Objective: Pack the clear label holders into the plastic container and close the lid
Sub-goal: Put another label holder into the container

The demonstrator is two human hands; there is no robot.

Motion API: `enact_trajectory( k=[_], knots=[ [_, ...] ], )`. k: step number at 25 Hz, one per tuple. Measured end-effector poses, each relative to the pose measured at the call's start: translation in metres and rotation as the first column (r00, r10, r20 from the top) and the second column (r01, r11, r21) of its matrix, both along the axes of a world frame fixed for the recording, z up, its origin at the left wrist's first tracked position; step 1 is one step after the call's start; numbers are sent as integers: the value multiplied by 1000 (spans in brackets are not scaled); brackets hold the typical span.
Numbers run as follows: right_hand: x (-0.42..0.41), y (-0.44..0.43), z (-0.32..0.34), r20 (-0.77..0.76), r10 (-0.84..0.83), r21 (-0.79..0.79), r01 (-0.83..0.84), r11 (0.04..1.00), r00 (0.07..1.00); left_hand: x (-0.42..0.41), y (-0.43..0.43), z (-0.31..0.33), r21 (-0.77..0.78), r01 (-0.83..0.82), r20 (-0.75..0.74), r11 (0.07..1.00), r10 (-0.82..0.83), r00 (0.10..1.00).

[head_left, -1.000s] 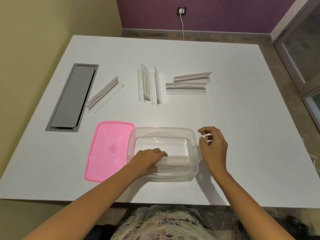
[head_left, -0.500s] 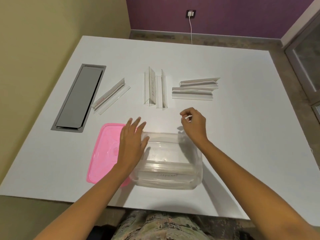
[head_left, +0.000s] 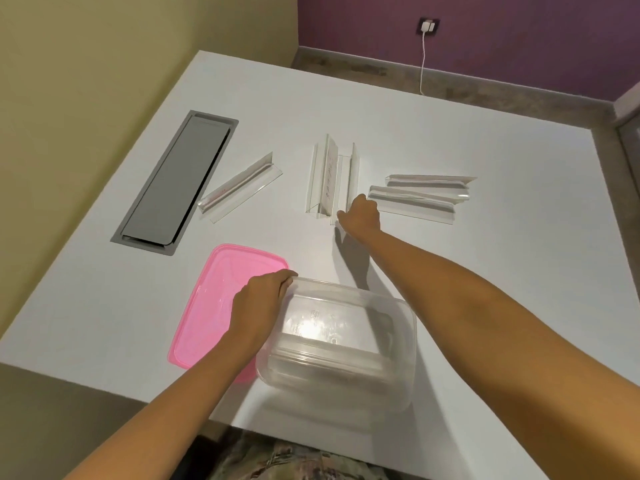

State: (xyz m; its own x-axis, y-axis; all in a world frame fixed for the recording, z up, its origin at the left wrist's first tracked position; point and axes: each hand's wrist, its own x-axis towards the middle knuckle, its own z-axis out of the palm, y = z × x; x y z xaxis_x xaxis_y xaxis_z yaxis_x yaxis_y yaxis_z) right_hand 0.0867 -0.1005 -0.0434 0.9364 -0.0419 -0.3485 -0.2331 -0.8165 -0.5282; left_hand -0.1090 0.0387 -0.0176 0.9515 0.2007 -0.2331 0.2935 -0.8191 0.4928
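The clear plastic container [head_left: 398, 341] stands open at the table's near edge. My left hand [head_left: 259, 303] grips its left rim. A clear label holder lies inside along the near wall, hard to make out. The pink lid [head_left: 204, 317] lies flat to the container's left, partly under it. Farther back lie a single label holder [head_left: 239, 188] on the left, a middle pair [head_left: 325, 174] and a right pair [head_left: 419, 199]. My right hand [head_left: 362, 218] is stretched out to the near end of the middle pair, fingers curled around the right-hand holder, which still rests on the table.
A grey hatch plate [head_left: 173, 181] is set into the white table [head_left: 502, 271] at the far left. A yellow wall runs along the left side. A white cable [head_left: 423, 60] hangs from a wall socket beyond the far edge.
My right hand has moved from beside the container out to the middle pair of holders. My left hand has come out of the container and taken its left rim.
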Motion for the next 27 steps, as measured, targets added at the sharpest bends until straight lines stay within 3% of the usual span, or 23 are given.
enact_trajectory(
  k=[4, 10, 13, 15, 17, 20, 23, 27],
  knots=[
    [4, -3, -3, 73, -63, -66, 68, 995, 995, 2, 2, -1, -12, 1, 1, 1000, -1, 1000],
    [-1, -31, 12, 13, -364, 167, 356, 919, 931, 2, -3, 2, -146, 23, 115, 989, -6, 993],
    [-29, -41, 25, 98, -352, 294, 311, 904, 931, 13, -11, 14, -259, 38, 190, 965, 12, 982],
    [-53, -47, 36, 263, -270, 300, 188, 935, 926, 26, -17, 27, -395, 27, 234, 918, 73, 969],
    [-77, -53, 47, 462, -155, 235, 48, 971, 873, 40, -23, 43, -572, -40, 186, 819, 177, 967],
    [-109, -61, 62, 732, 105, -4, -150, 989, 673, 59, -29, 64, -775, -249, -97, 581, 280, 955],
    [-131, -69, 68, 801, 312, -252, -184, 950, 511, 65, -27, 75, -853, -398, -317, 338, 272, 909],
    [-154, -81, 63, 792, 409, -347, -217, 912, 454, 58, -23, 74, -903, -415, -370, 110, 291, 882]
  ],
)
